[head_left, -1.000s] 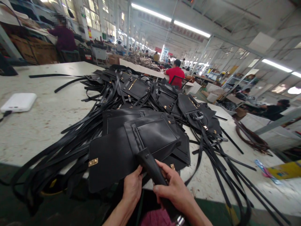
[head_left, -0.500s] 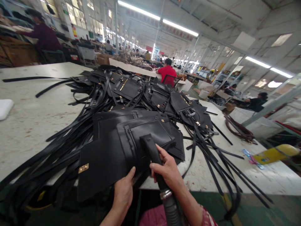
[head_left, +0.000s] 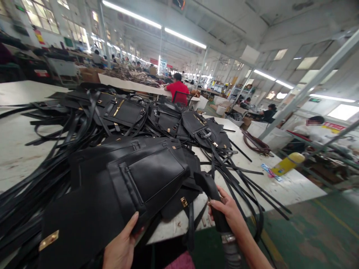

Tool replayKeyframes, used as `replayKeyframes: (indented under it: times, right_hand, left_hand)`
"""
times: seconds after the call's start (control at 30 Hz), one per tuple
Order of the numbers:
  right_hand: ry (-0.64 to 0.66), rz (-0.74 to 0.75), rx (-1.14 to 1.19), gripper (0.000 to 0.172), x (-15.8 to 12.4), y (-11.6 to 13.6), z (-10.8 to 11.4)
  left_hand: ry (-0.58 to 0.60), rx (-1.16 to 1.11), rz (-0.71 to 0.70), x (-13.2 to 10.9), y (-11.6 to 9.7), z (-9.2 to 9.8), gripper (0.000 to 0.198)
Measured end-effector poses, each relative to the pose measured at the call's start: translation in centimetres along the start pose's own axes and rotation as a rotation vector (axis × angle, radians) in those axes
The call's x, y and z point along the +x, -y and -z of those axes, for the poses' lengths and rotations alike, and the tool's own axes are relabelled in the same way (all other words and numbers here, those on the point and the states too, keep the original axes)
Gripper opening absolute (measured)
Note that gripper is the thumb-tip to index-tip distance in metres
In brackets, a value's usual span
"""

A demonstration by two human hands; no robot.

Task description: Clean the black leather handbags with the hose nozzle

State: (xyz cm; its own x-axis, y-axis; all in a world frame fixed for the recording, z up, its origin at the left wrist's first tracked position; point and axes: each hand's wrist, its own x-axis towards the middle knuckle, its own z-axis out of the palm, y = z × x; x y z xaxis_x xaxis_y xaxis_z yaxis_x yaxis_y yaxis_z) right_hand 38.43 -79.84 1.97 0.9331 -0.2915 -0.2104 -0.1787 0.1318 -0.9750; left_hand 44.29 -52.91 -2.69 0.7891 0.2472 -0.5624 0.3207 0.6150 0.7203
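My left hand [head_left: 123, 241] grips the lower edge of a black leather bag piece [head_left: 158, 173], thumb on top and fingers underneath. This piece has a pocket, a strap loop and a long flap with a gold clasp plate [head_left: 49, 240]. In my right hand [head_left: 226, 207] is a black hose nozzle [head_left: 207, 183], with a metal clamp and ribbed hose [head_left: 231, 248] below it. The nozzle's tip is to the right of the bag piece, apart from it. Under the piece lies another black panel with a gold turn lock [head_left: 183, 201].
More black bag pieces [head_left: 126, 112] with long straps [head_left: 241, 183] are heaped across the pale table [head_left: 297, 183]. A yellow bottle [head_left: 288, 163] lies at the right, near coiled brown straps [head_left: 256, 142]. A person in red [head_left: 178, 89] sits beyond the table.
The nozzle has moved right, off the bag piece. My left hand has shifted the piece left and nearer to me, and the view has turned right, uncovering the gold turn lock.
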Motion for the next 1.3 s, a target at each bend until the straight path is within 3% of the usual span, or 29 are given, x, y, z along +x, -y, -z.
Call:
replayKeyframes:
  times: [0.1,0.2,0.27,0.33,0.5,0.6,0.73,0.87,1.1,1.3]
  right_hand:
    - [0.113,-0.014,0.078,0.069,0.8,0.0,-0.4]
    - [0.207,-0.038,0.212,0.063,2.3,-0.5,-1.8]
    - [0.225,-0.036,0.268,0.06,3.9,-0.9,-3.0]
    - [0.211,-0.019,0.295,0.057,5.7,-1.1,-4.1]
    - [0.112,0.053,0.353,0.047,9.4,-0.6,-4.4]
    - [0.066,0.083,0.392,0.042,8.9,-0.3,-3.0]
    - [0.078,0.081,0.422,0.04,5.6,-0.9,-1.7]
    - [0.129,0.036,0.43,0.043,4.8,-2.1,-2.9]
    - [0.071,0.052,0.46,0.046,9.0,-1.9,-4.7]
    - [0.117,-0.001,0.487,0.04,5.1,-2.3,-4.4]
  left_hand:
    - [0.023,-0.029,0.042,-0.1,0.2,-0.2,0.035]
    - [0.237,-0.095,0.155,-0.2,0.9,-0.6,0.026]
    - [0.317,-0.116,0.187,-0.3,1.4,-1.3,0.015]
    - [0.278,-0.076,0.18,-0.2,1.8,-2.1,0.006]
    - [0.185,0.034,0.13,0.2,1.4,-3.2,0.011]
    - [0.208,0.08,0.111,0.1,0.8,-3.4,0.011]
    - [0.18,0.184,0.112,-0.1,0.7,-3.9,0.019]
    - [0.159,0.246,0.125,0.1,1.1,-4.0,0.023]
    - [0.193,0.307,0.145,-0.1,1.0,-3.1,0.02]
    - [0.198,0.289,0.153,0.7,1.5,-2.5,0.02]
